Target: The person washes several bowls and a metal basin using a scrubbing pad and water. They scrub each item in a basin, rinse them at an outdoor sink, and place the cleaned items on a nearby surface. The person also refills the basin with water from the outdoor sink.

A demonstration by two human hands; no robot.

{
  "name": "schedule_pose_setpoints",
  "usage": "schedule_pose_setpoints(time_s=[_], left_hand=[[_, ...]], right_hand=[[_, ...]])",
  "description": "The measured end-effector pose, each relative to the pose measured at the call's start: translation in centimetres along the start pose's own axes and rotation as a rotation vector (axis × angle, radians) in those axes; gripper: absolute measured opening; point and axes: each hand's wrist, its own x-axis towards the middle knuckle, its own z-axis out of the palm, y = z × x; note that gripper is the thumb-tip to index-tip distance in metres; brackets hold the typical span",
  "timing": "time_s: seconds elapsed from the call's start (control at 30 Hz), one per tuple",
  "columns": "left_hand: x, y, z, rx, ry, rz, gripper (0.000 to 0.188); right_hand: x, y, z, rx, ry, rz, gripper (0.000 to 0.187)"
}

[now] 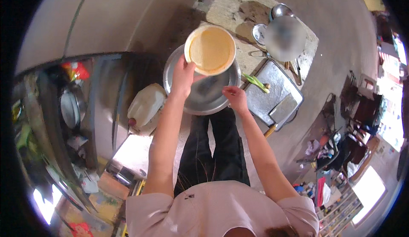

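My left hand (184,79) grips the rim of a round, pale-edged bowl (212,50) with its thumb on the edge. The bowl's inside looks yellowish tan; whether that is its own colour or a filling I cannot tell. It hangs over the far part of a wide metal basin (203,94), hiding some of it. At the basin's near right rim is my right hand (235,98), its fingers curled together. What they hold, if anything, is hidden. The basin's inside looks dark grey and blurred.
Right of the basin, a rectangular metal tray (272,90) carries a cleaver (284,109) and a green stalk (257,83). Behind it stands a low wooden table (228,2) with a small dish (259,33) and a metal bowl (281,10). A white plastic jug (147,104) sits left.
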Motion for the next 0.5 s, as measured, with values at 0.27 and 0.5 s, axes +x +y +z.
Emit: schedule_pose_setpoints(time_s=[0.27, 0.5], left_hand=[[-13.7, -4.6, -9.3, -0.144, 0.139, 0.057, 0.036], [-24.4, -10.3, -14.1, -0.337, 0.229, 0.131, 0.038]], right_hand=[[-5.2, -7.8, 1.2, 0.576, -0.323, 0.192, 0.049], [-13.4, -11.6, 5.8, 0.692, -0.904, 0.125, 0.063]])
